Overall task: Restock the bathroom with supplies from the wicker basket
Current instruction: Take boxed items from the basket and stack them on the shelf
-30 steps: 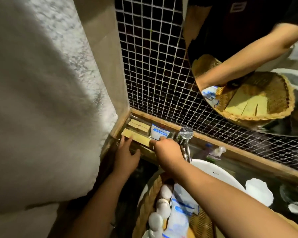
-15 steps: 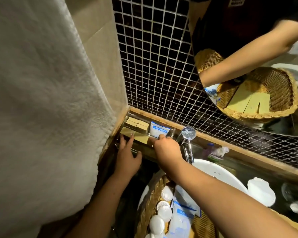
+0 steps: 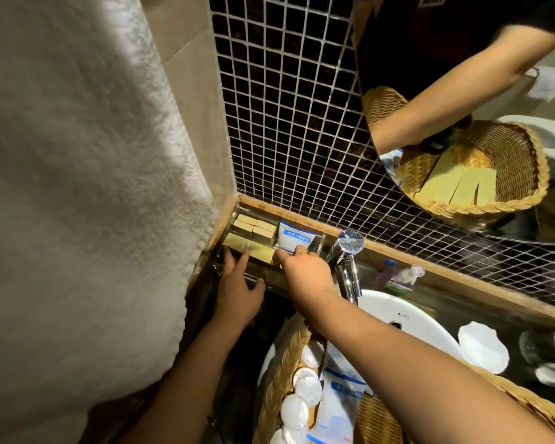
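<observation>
White towel (image 3: 77, 187) hung far left of the chrome faucet (image 3: 346, 251). Clear tray (image 3: 321, 242) sat just left of the faucet, in the counter corner, and held small kraft boxes (image 3: 255, 225), unlabelled, a long kraft box (image 3: 237, 244) and a white sachet (image 3: 291, 239) with a blue band of Chinese print too small to read. Left hand (image 3: 237, 290) lay flat, fingers straight, tips on the long kraft box. Right hand (image 3: 305, 270) pinched the sachet's lower edge, right beside the faucet. Wicker basket (image 3: 285, 370) sat below the faucet on the white basin (image 3: 414, 325), the right forearm crossing over it; inside were round white packs (image 3: 303, 387) and blue-white packets (image 3: 345, 390). Basin logo read roughly "LINAX". Dark mosaic tile wall (image 3: 285, 107) rose behind the faucet. Small bottles (image 3: 398, 277), blurred, stood right of the faucet; a mirror (image 3: 526, 75) hung up right.
</observation>
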`<state>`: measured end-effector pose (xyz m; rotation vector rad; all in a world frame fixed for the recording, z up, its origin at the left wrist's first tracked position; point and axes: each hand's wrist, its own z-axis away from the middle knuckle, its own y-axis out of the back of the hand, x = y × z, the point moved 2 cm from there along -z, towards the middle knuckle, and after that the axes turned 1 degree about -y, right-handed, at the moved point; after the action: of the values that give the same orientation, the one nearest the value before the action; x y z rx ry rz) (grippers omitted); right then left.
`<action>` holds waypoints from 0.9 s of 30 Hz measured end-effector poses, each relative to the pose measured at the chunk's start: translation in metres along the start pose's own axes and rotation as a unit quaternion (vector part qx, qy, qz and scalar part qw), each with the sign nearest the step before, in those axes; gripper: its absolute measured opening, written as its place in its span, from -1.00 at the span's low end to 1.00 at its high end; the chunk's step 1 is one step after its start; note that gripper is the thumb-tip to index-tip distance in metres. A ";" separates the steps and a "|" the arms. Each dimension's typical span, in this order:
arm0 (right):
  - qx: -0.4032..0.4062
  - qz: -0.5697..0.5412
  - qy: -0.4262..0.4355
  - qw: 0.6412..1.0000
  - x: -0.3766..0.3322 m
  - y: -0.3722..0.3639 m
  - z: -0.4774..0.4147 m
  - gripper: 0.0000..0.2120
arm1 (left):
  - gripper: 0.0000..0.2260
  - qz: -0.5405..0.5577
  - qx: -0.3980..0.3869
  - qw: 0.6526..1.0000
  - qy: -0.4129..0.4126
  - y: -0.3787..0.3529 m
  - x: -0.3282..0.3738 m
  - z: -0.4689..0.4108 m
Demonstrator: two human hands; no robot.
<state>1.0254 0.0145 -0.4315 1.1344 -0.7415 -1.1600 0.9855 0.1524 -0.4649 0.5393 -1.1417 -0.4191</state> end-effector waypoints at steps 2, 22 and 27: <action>-0.005 -0.003 -0.001 1.000 -0.001 -0.002 0.000 -0.45 | -0.33 0.007 -0.001 1.000 0.004 -0.001 0.000 -0.001; 0.039 -0.183 -0.047 0.981 0.013 0.035 0.082 -0.18 | -0.46 0.118 0.114 0.981 -0.102 0.028 0.033 0.026; 0.083 -0.209 -0.086 0.971 0.041 0.044 0.149 -0.31 | -0.58 0.185 0.086 0.967 -0.150 0.023 0.075 0.046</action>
<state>0.9150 -0.0685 -0.3489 1.3849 -0.7636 -1.5893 0.9709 0.1199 -0.3816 0.4063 -1.5468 -0.0773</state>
